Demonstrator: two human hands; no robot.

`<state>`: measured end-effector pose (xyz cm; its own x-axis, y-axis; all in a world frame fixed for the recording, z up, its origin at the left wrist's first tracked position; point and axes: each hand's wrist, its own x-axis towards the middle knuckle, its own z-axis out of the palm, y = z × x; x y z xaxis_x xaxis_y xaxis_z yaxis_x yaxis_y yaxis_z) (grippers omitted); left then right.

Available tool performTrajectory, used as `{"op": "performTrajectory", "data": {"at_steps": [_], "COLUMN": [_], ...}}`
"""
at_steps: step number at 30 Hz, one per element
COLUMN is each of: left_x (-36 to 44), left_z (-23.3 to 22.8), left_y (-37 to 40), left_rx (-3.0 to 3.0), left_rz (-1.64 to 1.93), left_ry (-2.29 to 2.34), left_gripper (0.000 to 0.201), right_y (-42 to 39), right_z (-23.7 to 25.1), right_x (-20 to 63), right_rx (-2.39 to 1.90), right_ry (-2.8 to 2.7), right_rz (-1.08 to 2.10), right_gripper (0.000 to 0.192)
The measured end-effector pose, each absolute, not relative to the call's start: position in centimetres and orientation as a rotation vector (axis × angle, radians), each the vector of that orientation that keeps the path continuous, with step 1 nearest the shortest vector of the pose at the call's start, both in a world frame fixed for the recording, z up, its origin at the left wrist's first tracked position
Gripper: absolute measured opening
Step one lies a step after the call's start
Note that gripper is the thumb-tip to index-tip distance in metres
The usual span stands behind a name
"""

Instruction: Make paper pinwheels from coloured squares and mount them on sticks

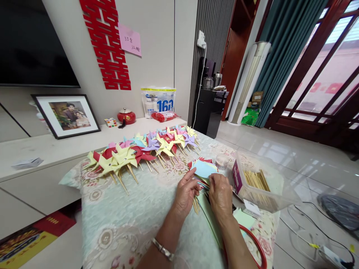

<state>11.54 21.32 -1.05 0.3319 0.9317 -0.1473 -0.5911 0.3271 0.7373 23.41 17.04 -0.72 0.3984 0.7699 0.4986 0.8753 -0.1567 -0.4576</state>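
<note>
A light blue sheet of paper (204, 169) is held up over a small pile of coloured paper pieces with red and yellow edges. At its lower right corner my right hand (220, 192) pinches it, fingertips together. My left hand (186, 190) has its thumb at the sheet's left edge and its other fingers curled below. Several thin wooden sticks (196, 205) lie under the hands. Pale green paper (209, 215) lies beneath my right wrist, beside a red curved handle (260, 243) partly hidden by the forearm.
Finished paper pinwheels (151, 144) on sticks lie in a row along the table's far side. A clear plastic box (269, 194) of sticks stands on the right, near a small round tub (222, 161) and a small white box (251, 208). A floral cloth (134, 220) covers the table.
</note>
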Motion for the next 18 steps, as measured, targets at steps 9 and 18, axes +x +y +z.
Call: {"op": "performTrajectory", "data": {"at_steps": [9,18], "left_x": [12.3,12.8], "left_z": [-1.7,-1.9], "left_y": [20.8,20.5], "left_rx": [0.691,0.660], "left_rz": [1.222,1.173], "left_ry": [0.745,0.692], "left_gripper": [0.035,0.044], "right_y": [17.6,17.6], "right_z": [-1.7,-1.5], "right_x": [23.9,24.2], "right_rx": [-1.707,-1.563], "right_ry": [-1.248,-1.084], "right_rz": [-0.242,-0.195], "right_gripper": [0.028,0.029]}}
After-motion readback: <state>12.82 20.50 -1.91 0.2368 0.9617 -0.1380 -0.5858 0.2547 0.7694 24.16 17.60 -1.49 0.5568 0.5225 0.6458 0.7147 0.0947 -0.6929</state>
